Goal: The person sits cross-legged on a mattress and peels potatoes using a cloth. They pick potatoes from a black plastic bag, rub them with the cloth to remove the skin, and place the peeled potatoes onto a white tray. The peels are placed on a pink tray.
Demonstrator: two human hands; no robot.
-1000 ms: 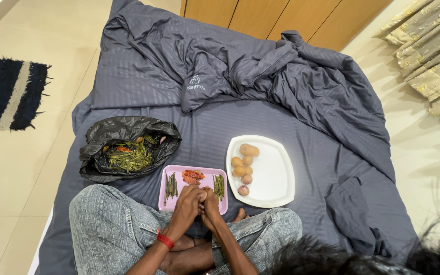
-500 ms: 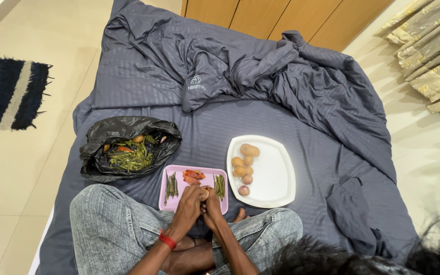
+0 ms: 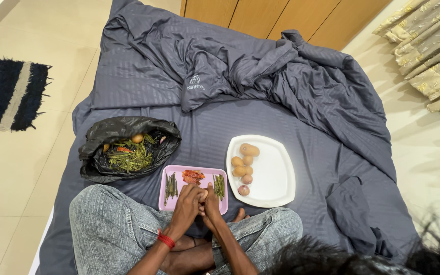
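Note:
Both hands meet over the near edge of a pink tray (image 3: 195,167). My left hand (image 3: 186,204), with a red thread at the wrist, and my right hand (image 3: 212,206) are closed together on a small tan vegetable (image 3: 204,194); most of it is hidden by the fingers. On the tray lie two small heaps of cut green beans (image 3: 170,186) and some red pieces (image 3: 193,176). Just right of the tray, a white plate (image 3: 275,175) holds several small potatoes (image 3: 242,164) and a pinkish onion (image 3: 243,190).
An open black bag (image 3: 103,133) of green bean trimmings (image 3: 129,158) sits left of the tray. I sit cross-legged on a grey bedsheet (image 3: 204,127), crumpled at the back. A striped rug (image 3: 6,91) lies far left, curtains (image 3: 434,51) at right.
My fingers have shifted slightly around the small vegetable, and a little more of it shows between the hands. Nothing else has moved.

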